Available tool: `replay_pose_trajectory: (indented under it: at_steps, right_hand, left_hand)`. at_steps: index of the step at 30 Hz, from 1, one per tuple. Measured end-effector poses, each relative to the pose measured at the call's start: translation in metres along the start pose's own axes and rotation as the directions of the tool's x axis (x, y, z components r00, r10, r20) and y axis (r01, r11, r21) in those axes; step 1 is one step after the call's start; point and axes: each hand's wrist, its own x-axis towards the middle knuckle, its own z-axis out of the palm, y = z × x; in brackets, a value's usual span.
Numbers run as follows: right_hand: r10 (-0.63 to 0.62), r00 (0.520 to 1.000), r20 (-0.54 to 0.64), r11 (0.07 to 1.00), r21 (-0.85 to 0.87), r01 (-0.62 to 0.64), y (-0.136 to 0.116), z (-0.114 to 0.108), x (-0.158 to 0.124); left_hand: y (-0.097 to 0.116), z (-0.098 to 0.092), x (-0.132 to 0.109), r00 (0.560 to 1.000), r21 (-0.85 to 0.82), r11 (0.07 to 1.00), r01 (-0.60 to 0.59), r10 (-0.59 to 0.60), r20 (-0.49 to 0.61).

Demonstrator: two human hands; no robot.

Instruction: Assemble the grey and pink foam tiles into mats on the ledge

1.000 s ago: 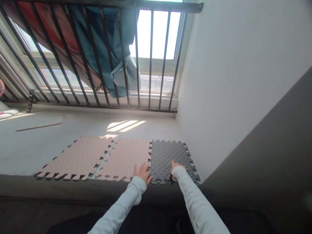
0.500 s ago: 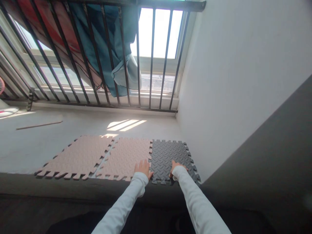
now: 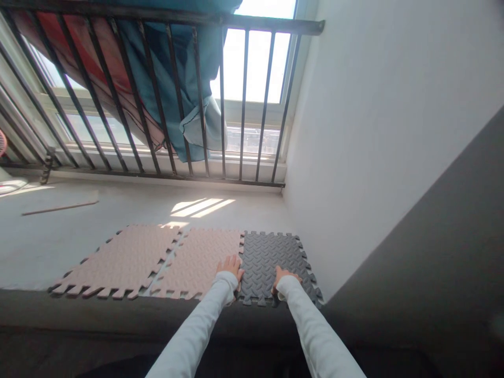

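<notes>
My left hand (image 3: 230, 265) lies on the front right part of the middle pink foam mat tile (image 3: 202, 254), beside its seam with the dark grey tile. Its fingers are stretched out, and the thumb is near the seam. Resting on the dark grey foam tile (image 3: 262, 262), close to its front edge, is my right hand (image 3: 284, 277); its fingers look spread, though the sleeve partly covers the hand. The grey tile and middle pink tile meet edge to edge. Another pink tile (image 3: 122, 257) lies to the left, with a narrow gap between it and the middle one.
The tiles lie on a pale ledge (image 3: 129, 202) whose front edge drops into shadow. Behind it runs a black metal railing (image 3: 165, 178) with red and teal cloth (image 3: 157, 79) behind the bars. A white wall (image 3: 374, 105) rises on the right. A thin stick (image 3: 59, 208) lies at left.
My left hand has slid slightly away from me along the seam. The right hand stays on the grey tile. The camera view has tipped a little upward.
</notes>
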Motion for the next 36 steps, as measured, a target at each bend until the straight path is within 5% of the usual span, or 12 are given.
replay_pose_trajectory:
  at_steps: [6, 15, 25, 36]
  right_hand:
    - [0.02, 1.0, -0.009, 1.0, 0.003, -0.02, -0.001, 0.0, -0.001]
    - [0.009, 1.0, 0.003, 1.0, -0.005, -0.009, -0.001, 0.002, 0.003]
    - [0.014, 1.0, 0.011, 1.0, -0.003, -0.014, -0.002, 0.005, 0.008]
    - [-0.004, 1.0, 0.002, 1.0, 0.005, 0.004, -0.002, 0.006, 0.01]
  left_hand:
    - [0.008, -0.018, 0.022, 1.0, -0.006, 1.0, -0.023, 0.023, 0.008]
    - [0.014, 0.003, 0.044, 0.997, -0.017, 0.997, 0.075, -0.075, -0.023]
    - [0.029, -0.026, 0.063, 1.0, -0.03, 0.999, 0.016, -0.017, -0.026]
    - [0.028, -0.02, 0.08, 1.0, -0.016, 1.0, -0.024, 0.024, -0.002]
